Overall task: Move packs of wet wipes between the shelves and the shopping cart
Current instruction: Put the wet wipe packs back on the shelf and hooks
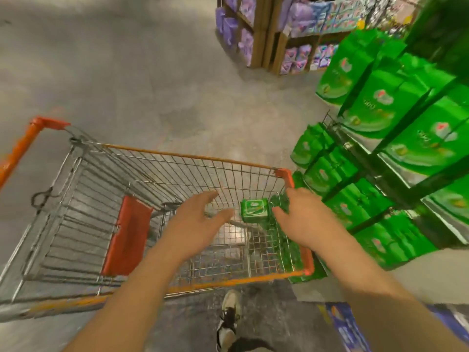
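Shopping cart, wire with orange trim, fills lower left to centre of frame; red child-seat flap stands inside it. Left hand at centre, over the basket, fingers spread and relaxed, holding nothing. Just right of it, one green pack of wet wipes inside the cart near the far right corner, apart from both hands. Right hand just beside the pack, fingers loosely extended, nothing gripped. Right edge of frame: shelves stacked with green packs. A shoe shows at bottom centre on the floor.
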`<state>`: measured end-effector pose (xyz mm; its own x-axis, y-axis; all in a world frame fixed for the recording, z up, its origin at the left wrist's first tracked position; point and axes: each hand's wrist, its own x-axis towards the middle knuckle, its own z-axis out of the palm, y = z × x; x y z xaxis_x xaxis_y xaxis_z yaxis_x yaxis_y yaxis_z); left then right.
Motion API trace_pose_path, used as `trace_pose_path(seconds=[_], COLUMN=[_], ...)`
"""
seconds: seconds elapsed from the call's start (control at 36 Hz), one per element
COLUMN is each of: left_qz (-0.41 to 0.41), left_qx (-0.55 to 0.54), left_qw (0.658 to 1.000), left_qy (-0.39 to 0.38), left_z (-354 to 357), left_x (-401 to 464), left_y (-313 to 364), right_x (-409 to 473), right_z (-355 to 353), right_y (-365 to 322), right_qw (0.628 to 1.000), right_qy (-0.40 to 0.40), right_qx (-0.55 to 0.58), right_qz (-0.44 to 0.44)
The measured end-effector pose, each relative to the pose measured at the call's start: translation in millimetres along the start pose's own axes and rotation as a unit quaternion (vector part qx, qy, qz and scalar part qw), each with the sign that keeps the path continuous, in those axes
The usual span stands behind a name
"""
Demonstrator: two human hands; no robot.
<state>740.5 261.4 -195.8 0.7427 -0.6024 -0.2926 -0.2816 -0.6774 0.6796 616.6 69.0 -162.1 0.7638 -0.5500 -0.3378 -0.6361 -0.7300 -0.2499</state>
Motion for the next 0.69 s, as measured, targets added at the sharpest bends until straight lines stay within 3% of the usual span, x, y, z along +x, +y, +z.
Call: trace_pose_path(seconds=[0.28,0.44,0.56,0.69], left_qz=[-0.092,-0.167,-0.238,-0.315], left_qx=[-0.049,-0.082,-0.165,-0.249], left_qw=[0.993,0.979,0.95,0.899], left_qy=[-0.065,-0.086,-0.118,-0.177], left_z=[35.0,74.6,115.7,177.4], left_x=[101.2,164.9,202.2,243.4], left_y=[-5.8,-41.6,-73.7,-102.9], right_x=[112.2,168.0,202.0,246.7], right_z=[27.9,84.6,130.6,195.1], right_y=[20.9,34.1,42.1,54.1], right_qw=[0.991,0.978,0.954,0.924], right_qy=[-0.104,-0.14,-0.172,-0.152], right_qx=[0.062,0.126,0.186,0.262], right_qz=[0.056,0.093,0.161,0.235])
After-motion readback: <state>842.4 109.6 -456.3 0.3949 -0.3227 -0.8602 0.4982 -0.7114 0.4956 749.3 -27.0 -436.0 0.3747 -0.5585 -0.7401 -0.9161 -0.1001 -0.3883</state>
